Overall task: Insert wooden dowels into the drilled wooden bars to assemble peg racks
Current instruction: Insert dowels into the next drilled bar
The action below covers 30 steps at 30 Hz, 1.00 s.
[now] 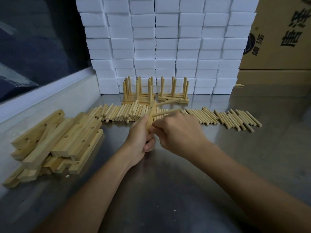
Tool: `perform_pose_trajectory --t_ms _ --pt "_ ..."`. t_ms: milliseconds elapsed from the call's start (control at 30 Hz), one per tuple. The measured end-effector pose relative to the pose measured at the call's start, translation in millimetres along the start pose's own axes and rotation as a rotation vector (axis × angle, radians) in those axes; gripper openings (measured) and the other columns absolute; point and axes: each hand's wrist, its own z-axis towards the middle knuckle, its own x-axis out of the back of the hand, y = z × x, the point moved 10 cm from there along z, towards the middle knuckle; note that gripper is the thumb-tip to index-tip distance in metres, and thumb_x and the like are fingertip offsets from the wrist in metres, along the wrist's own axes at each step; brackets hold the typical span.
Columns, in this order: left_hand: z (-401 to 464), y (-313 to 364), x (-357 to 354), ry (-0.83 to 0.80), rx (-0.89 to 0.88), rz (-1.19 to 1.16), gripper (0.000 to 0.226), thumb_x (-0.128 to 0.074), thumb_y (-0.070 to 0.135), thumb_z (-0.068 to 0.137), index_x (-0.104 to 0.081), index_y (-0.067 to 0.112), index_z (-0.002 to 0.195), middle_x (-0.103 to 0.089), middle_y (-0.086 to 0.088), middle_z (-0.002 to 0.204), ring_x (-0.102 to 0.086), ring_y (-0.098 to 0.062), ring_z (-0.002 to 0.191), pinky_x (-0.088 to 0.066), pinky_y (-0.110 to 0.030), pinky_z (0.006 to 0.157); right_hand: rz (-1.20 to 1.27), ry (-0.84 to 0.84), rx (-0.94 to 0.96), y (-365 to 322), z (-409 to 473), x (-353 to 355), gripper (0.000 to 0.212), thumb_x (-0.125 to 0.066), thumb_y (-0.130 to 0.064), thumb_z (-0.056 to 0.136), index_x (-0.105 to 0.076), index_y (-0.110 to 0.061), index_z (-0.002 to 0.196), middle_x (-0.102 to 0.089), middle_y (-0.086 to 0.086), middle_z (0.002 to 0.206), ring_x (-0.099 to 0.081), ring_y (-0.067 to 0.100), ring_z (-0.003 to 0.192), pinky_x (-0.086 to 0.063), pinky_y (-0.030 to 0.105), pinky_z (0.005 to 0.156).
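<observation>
Two hands, the left hand (pixel 140 137) and the right hand (pixel 178 132), share one drilled bar (pixel 150 115) bearing two dowels (pixel 165 112). Loose dowels (pixel 121 111) are too many to count. Roughly a dozen bars lie in the stacked bars (pixel 55 143). Finished peg racks (pixel 139 93) form two groups.

The table (pixel 168 190) is bare metal, brushed and dully glossy (it mirrors the stack behind it). On it, the bars (pixel 55 145) and dowels (pixel 121 112) are pale, unvarnished wood, matt and smooth, as are the racks (pixel 138 93) at the table's back. Behind these, the blocks (pixel 168 41) look like matt white foam. At the table's far right, the box (pixel 282 34) is brown cardboard, matt, printed black.
</observation>
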Motion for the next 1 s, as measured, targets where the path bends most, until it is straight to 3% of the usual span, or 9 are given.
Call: perform_pose_trajectory --t_ms 100,167,267,367,433,500,667,800,1000 --pt "0 0 2 0.032 -0.014 -0.019 0.045 -0.035 0.036 0.106 -0.042 0.014 0.067 -0.035 0.005 0.04 -0.023 -0.01 0.028 -0.013 -0.017 0.037 0.039 0.042 -0.052 -1 -2 4 0.039 -0.044 -0.05 0.082 -0.065 -0.023 0.062 -0.036 -0.008 0.055 -0.043 0.021 0.045 -0.009 0.018 0.047" --pt "1 -1 3 0.062 -0.022 -0.02 0.044 -0.037 0.034 0.106 -0.046 0.016 0.066 -0.036 0.005 0.042 -0.025 -0.01 0.029 -0.014 -0.018 0.038 0.089 0.01 -0.102 5 1 -2 0.045 -0.042 -0.056 0.08 -0.068 -0.022 0.067 -0.045 -0.009 0.056 -0.042 0.018 0.052 -0.018 0.021 0.046" --pt "1 3 1 0.06 -0.062 0.034 0.042 -0.035 0.031 0.106 -0.046 0.016 0.068 -0.034 0.005 0.041 -0.024 -0.009 0.029 -0.015 -0.017 0.036 0.315 -0.124 -0.268 20 -1 -23 0.031 -0.057 -0.039 0.09 -0.073 -0.021 0.071 -0.055 -0.007 0.058 -0.051 0.014 0.058 -0.036 0.026 0.056" --pt "-2 6 -3 0.051 -0.101 0.141 0.037 -0.033 0.03 0.106 -0.043 0.017 0.073 -0.034 0.007 0.041 -0.025 -0.009 0.031 -0.017 -0.017 0.036 0.611 -0.209 -0.462 37 -9 -38 0.046 -0.061 -0.028 0.093 -0.06 -0.021 0.048 -0.046 -0.011 0.037 -0.047 0.002 0.041 -0.032 0.021 0.049" --pt "-4 9 -5 0.049 -0.13 0.205 0.038 -0.032 0.03 0.106 -0.041 0.015 0.072 -0.034 0.007 0.041 -0.025 -0.01 0.032 -0.017 -0.019 0.036 0.731 -0.291 -0.545 41 -13 -46 0.043 -0.061 -0.028 0.094 -0.064 -0.019 0.051 -0.041 -0.014 0.031 -0.042 -0.001 0.033 -0.028 0.017 0.043" --pt "-5 11 -6 0.044 -0.147 0.244 0.037 -0.032 0.029 0.106 -0.04 0.014 0.073 -0.034 0.007 0.041 -0.025 -0.01 0.032 -0.017 -0.019 0.037 0.807 -0.345 -0.6 43 -15 -50 0.039 -0.061 -0.026 0.093 -0.064 -0.009 0.058 -0.035 -0.012 0.033 -0.035 0.004 0.031 -0.029 0.018 0.043" --pt "-6 13 -11 0.018 -0.176 0.292 0.029 -0.031 0.029 0.106 -0.046 0.012 0.088 -0.039 -0.001 0.054 -0.029 -0.008 0.035 -0.021 -0.019 0.035 1.029 -0.439 -0.726 45 -26 -62 0.03 -0.059 -0.021 0.092 -0.055 -0.012 0.064 -0.04 0.0 0.051 -0.027 0.009 0.04 -0.021 0.021 0.04" --pt "-2 10 -7 0.032 -0.165 0.262 0.032 -0.03 0.032 0.106 -0.043 0.015 0.082 -0.036 0.007 0.044 -0.028 -0.008 0.033 -0.02 -0.019 0.036 0.849 -0.349 -0.582 45 -13 -52 0.038 -0.062 -0.026 0.093 -0.065 -0.005 0.062 -0.037 -0.009 0.037 -0.031 0.006 0.032 -0.027 0.019 0.039" --pt "0 4 -2 0.043 -0.087 0.148 0.029 -0.033 0.035 0.107 -0.052 0.014 0.098 -0.046 0.0 0.054 -0.043 -0.015 0.041 -0.029 -0.024 0.038 0.631 -0.323 -0.36 45 3 -35 0.04 -0.068 -0.036 0.092 -0.064 -0.028 0.053 -0.055 -0.015 0.04 -0.045 0.0 0.034 -0.031 0.01 0.037"
